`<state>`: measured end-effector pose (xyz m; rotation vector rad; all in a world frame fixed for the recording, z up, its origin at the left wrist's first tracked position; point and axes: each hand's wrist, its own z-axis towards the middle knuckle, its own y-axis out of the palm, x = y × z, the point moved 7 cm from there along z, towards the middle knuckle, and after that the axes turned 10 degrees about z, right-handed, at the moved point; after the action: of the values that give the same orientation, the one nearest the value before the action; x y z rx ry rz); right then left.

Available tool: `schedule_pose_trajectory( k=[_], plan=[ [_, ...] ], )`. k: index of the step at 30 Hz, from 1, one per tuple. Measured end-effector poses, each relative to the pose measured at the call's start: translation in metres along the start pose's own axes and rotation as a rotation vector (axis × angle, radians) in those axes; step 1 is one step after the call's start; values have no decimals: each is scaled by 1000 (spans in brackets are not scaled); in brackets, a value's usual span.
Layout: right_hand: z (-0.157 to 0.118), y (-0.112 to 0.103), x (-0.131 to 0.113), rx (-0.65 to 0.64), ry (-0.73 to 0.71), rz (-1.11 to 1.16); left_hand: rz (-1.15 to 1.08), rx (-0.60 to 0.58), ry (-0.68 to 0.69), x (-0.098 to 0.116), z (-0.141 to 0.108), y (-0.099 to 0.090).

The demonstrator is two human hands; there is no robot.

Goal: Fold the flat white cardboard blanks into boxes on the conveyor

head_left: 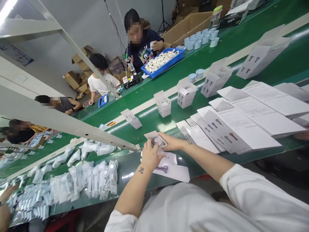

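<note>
A small open white box (150,134) with its flap up is between my hands, in front of my body. My right hand (170,141) wraps round its right side. My left hand (150,156) is closed over its near left side, with fingers at the opening, beside a pale item in a clear bag (158,140) inside. How deep those fingers reach is hidden. Under my hands lie flat white printed cartons (178,173), one showing a picture of a handheld fan. To the left are bagged pale-blue handheld fans (103,177) in rows.
Stacked flat cartons (229,129) lie at the right. Open white boxes (163,104) stand along the green conveyor belt (145,129). A metal frame post (96,129) slants down at the left. Co-workers sit across, near a blue tray (166,66) of small white parts and pale-blue cups (198,43).
</note>
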<state>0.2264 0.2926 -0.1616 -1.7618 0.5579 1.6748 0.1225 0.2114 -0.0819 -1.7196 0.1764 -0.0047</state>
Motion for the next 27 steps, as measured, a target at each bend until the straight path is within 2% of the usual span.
schedule_pose_trajectory(
  k=[3, 5, 7, 9, 11, 13, 14, 15, 16, 17, 19, 20, 21, 23, 25, 27],
  plan=[
    [6, 5, -21, -25, 9, -64, 48, 159, 37, -6, 3, 11],
    [11, 11, -42, -49, 10, -102, 72, 331, 98, -12, -2, 3],
    [15, 26, -71, -123, -32, -114, 90, 480, 159, -20, -20, -12],
    [14, 50, -100, -225, -101, -99, 90, 566, 185, -32, -50, -25],
    [13, 77, -121, -324, -150, -73, 73, 589, 180, -49, -90, -34],
    [17, 102, -129, -474, -160, -24, 59, 563, 184, -72, -132, -35],
    [23, 110, -127, -555, -134, 11, 51, 536, 188, -87, -151, -33],
    [35, 111, -121, -576, -89, 46, 38, 517, 180, -105, -170, -31],
    [55, 102, -111, -499, -31, 63, 17, 500, 145, -127, -186, -30],
    [80, 86, -99, -354, 36, 62, -9, 497, 81, -154, -198, -29],
    [129, 23, -75, 268, 139, -63, -52, 509, -63, -213, -210, -29],
    [148, 2, -67, 449, 175, -140, -60, 523, -121, -241, -208, -30],
    [167, -12, -57, 554, 229, -188, -60, 539, -161, -266, -199, -32],
    [199, -22, -39, 610, 307, -215, -51, 581, -213, -302, -162, -37],
    [216, -24, -24, 634, 372, -221, -74, 544, -253, -317, -103, -36],
    [219, -28, -11, 684, 424, -247, -143, 378, -289, -312, -34, -25]
  ],
)
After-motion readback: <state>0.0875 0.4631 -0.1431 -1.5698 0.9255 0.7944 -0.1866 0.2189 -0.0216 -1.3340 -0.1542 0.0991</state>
